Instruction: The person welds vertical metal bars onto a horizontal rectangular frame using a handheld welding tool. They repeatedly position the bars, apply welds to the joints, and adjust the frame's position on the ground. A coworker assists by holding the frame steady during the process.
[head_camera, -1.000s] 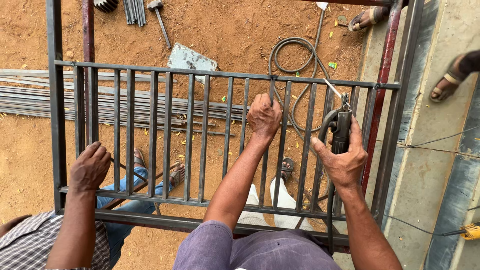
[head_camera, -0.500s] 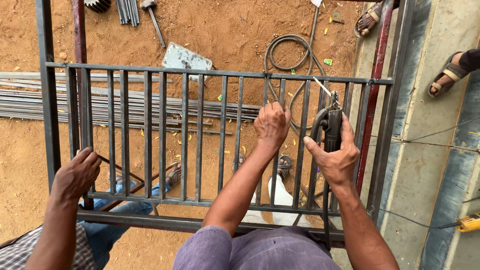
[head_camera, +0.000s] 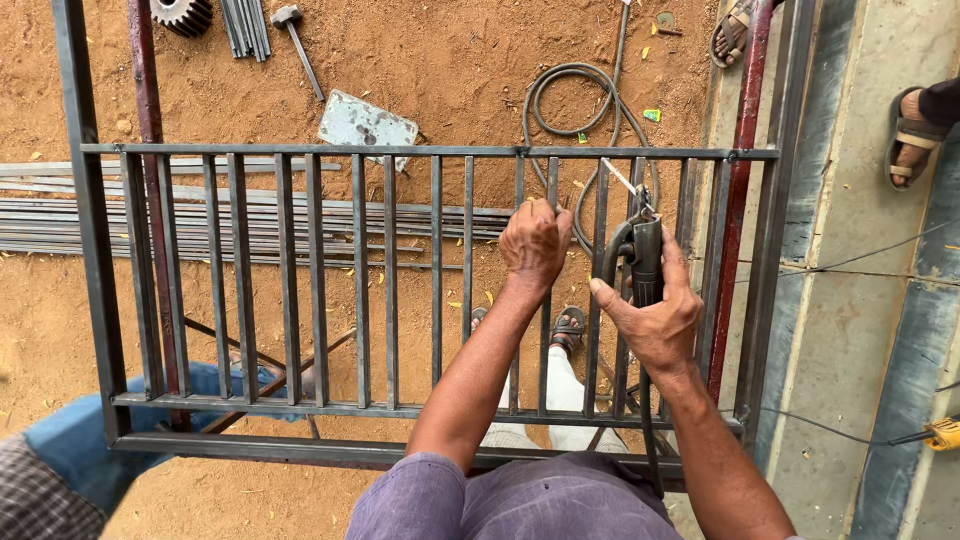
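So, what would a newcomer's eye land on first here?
The grey steel grille standing across the middle of the view. The person's left hand closes around one upright bar, while the right hand beside it holds a black welding electrode holder with a thin rod pointing up. A coiled hose lies on the sandy ground behind.

gear wheel (head_camera: 183, 14) cut off, co-worker's hand hidden

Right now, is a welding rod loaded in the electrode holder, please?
Loaded: a thin rod projects from the electrode holder gripped in the right hand.
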